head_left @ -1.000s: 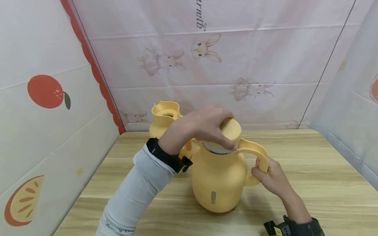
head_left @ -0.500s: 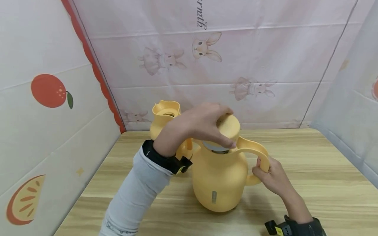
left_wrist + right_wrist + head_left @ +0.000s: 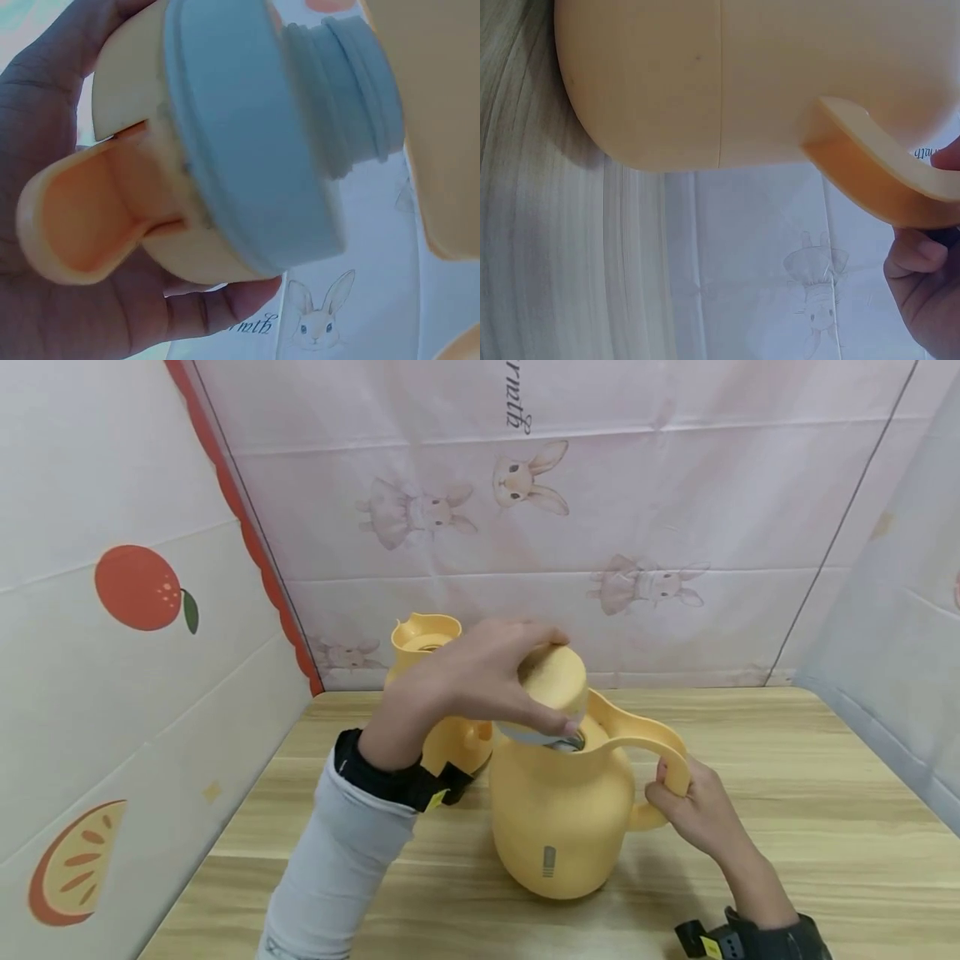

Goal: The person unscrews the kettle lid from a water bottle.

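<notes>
My left hand (image 3: pixel 480 681) grips the yellow lid (image 3: pixel 557 681) of a thermos jug and holds it over the jug's mouth, a little to the left. In the left wrist view the lid's pale threaded plug (image 3: pixel 352 94) is out in the open, and a spout-like yellow lever (image 3: pixel 79 214) juts from its side. The yellow thermos jug (image 3: pixel 562 827) stands upright on the table, part of its metal-lined opening showing. Round its handle (image 3: pixel 660 747) my right hand (image 3: pixel 701 810) is curled; the right wrist view shows the thumb by the handle (image 3: pixel 885 169).
Behind my left forearm stands a second yellow jug (image 3: pixel 423 631) with its top uncovered, partly hidden. The wooden table (image 3: pixel 787 777) meets a cloth backdrop printed with rabbits (image 3: pixel 525 485) at the back and fruit-patterned cloth on the left.
My left hand has lifted the lid up out of the jug's mouth and shifted it left, baring part of the opening. The right hand and the jug have stayed nearly still.
</notes>
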Motion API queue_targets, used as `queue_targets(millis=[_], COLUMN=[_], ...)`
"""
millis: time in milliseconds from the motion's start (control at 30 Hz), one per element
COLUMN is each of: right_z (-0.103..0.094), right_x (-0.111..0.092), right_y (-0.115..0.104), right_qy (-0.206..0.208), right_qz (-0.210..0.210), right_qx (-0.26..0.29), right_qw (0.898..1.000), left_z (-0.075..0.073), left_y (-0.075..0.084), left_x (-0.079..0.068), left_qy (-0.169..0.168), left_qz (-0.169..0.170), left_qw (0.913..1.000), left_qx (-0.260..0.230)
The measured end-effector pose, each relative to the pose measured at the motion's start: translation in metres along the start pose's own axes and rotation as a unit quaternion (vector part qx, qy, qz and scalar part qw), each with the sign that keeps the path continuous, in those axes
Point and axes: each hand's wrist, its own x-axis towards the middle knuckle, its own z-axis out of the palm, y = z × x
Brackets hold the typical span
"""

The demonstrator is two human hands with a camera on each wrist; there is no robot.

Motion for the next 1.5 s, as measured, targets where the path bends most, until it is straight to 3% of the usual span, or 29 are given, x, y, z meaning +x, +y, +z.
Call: queue_targets(millis=[267, 433, 700, 933, 1233, 1500], right_z=[0.001, 0.001, 0.001, 0.000, -0.001, 0.000], right_x=[0.000, 0.000, 0.001, 0.001, 0.001, 0.001], right_y=[0.002, 0.002, 0.001, 0.002, -0.002, -0.001], right_qy=[0.002, 0.008, 0.022, 0.021, 0.018, 0.015], right_qz=[-0.005, -0.008, -0.007, -0.009, -0.004, 0.003], right_qx=[-0.007, -0.006, -0.009, -0.003, -0.008, -0.010], right_qw=[1.000, 1.000, 1.000, 1.000, 1.000, 1.000], left_z=[-0.004, -0.004, -0.004, -0.004, 0.009, 0.028], left_y=[-0.007, -0.013, -0.022, -0.031, -0.051, -0.067], left_x=[-0.018, -0.031, -0.042, -0.058, -0.072, -0.077], left_qy=[0.020, 0.025, 0.039, 0.032, 0.023, -0.008], left_qz=[-0.003, -0.026, -0.034, -0.060, -0.054, -0.082], left_qw=[0.9997, 0.9993, 0.9986, 0.9973, 0.9981, 0.9958], left_qx=[-0.011, -0.002, -0.009, -0.028, -0.016, -0.038])
